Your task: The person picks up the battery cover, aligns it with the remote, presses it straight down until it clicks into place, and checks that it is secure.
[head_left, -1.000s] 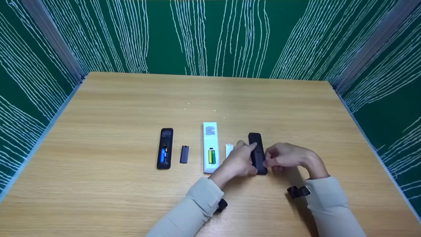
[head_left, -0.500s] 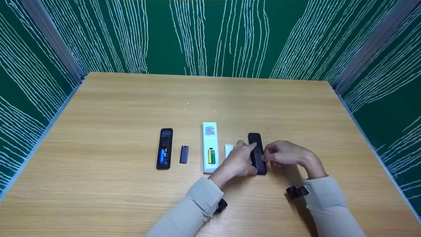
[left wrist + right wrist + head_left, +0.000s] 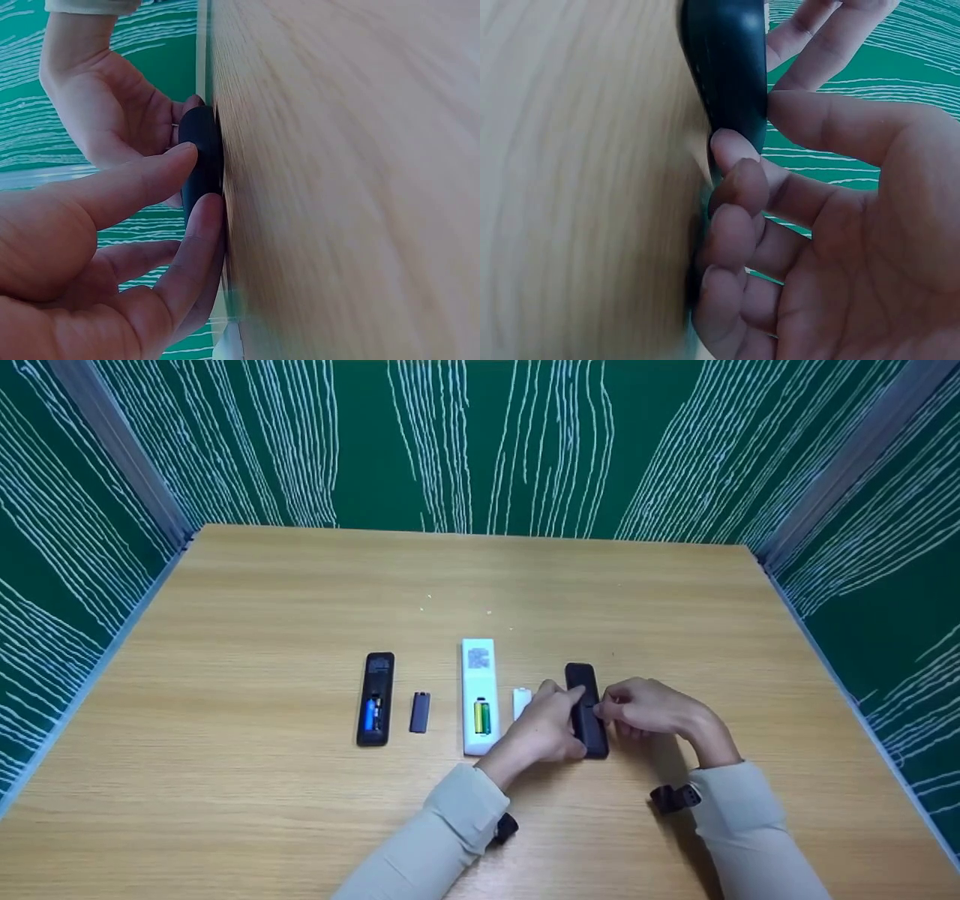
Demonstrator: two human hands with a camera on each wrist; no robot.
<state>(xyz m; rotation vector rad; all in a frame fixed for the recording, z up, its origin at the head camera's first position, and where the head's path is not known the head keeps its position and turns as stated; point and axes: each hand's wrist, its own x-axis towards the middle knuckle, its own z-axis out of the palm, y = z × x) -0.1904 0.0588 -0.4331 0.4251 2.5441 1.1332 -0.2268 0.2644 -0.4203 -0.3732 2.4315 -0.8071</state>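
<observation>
Black remote [image 3: 590, 724] lies on the table [image 3: 225, 772] between both hands. The left hand [image 3: 546, 726] grips its sides; the right hand [image 3: 645, 707] pinches its right edge. Opening its back seems the step in hand, since 2 others, the white remote [image 3: 480, 681] and leftmost remote [image 3: 378, 682], show batteries; next calls for a firm left hold and careful thumb pressure.

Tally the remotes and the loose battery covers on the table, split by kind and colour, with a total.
Black remotes: 2 (left black remote, right black remote)
White remotes: 1 (white remote)
Dark loose covers: 1 (dark cover)
White loose covers: 1 (white cover, partly hidden by the left hand)
Total: 5
</observation>
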